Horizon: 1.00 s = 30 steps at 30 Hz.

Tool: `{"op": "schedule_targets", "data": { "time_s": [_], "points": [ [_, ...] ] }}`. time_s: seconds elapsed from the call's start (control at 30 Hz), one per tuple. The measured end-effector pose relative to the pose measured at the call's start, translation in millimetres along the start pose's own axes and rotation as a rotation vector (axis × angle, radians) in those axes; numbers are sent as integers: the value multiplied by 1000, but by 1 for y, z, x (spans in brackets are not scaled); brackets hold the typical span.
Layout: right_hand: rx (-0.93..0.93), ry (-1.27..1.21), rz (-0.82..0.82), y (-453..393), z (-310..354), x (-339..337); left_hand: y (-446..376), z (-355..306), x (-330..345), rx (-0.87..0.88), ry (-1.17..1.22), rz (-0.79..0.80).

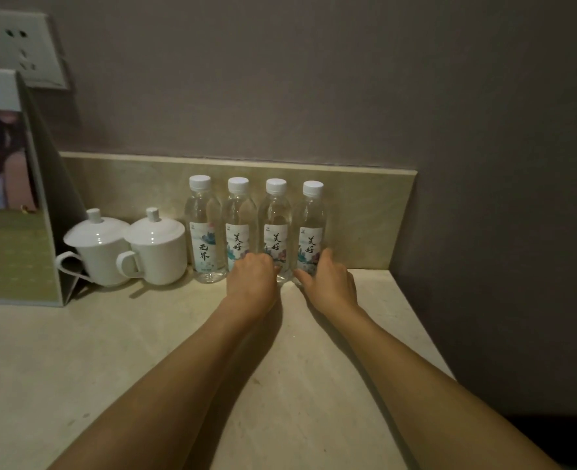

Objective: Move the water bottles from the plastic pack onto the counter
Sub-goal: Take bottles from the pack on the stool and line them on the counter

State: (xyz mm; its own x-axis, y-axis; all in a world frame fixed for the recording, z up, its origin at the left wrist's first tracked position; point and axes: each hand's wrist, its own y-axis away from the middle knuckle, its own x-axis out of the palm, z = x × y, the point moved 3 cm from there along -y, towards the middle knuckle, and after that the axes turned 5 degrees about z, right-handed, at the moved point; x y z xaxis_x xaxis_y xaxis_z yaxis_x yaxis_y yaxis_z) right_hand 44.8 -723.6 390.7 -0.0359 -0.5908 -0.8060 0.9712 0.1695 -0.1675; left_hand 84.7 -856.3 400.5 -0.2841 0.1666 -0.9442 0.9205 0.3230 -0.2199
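Head view: 4 water bottles stand upright in a row on the desk, against the low stone backsplash, caps on, labels facing forward. No plastic pack is in sight, so the unloading looks all but complete and the step in hand reads as final alignment. Left hand, fingers curled, rests at the base of the second bottle and third bottle; whether its grip clamps either bottle cannot be told. Right hand wraps its grip around the lower part of the fourth bottle, thumb at the near left side. First bottle stands untouched just beside 2 lidded white cups. To finish well, nudge low at the bases, keep the bottles vertical, and release gently so none tips into its neighbour.
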Motion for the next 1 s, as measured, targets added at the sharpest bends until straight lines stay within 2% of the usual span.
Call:
{"op": "schedule_targets", "data": {
  "time_s": [0.23, 0.5, 0.73, 0.87, 1.0],
  "points": [
    [-27, -8, 6, -1, -2, -1, -3, 8, 3, 33, 92, 34],
    [-35, -3, -3, -1, -2, -1, -6, 11, -1, 54, 65, 62],
    [-6, -7, -10, 2, 1, -2, -1, 10, -4, 52, 66, 47],
    [38, -8, -6, 7, 5, -3, 10, 4, -12, 56, 61, -35],
    [60, -34, 35, 20, 5, -11, 24, -5, -16, 86, 136, -27]
  ]
}}
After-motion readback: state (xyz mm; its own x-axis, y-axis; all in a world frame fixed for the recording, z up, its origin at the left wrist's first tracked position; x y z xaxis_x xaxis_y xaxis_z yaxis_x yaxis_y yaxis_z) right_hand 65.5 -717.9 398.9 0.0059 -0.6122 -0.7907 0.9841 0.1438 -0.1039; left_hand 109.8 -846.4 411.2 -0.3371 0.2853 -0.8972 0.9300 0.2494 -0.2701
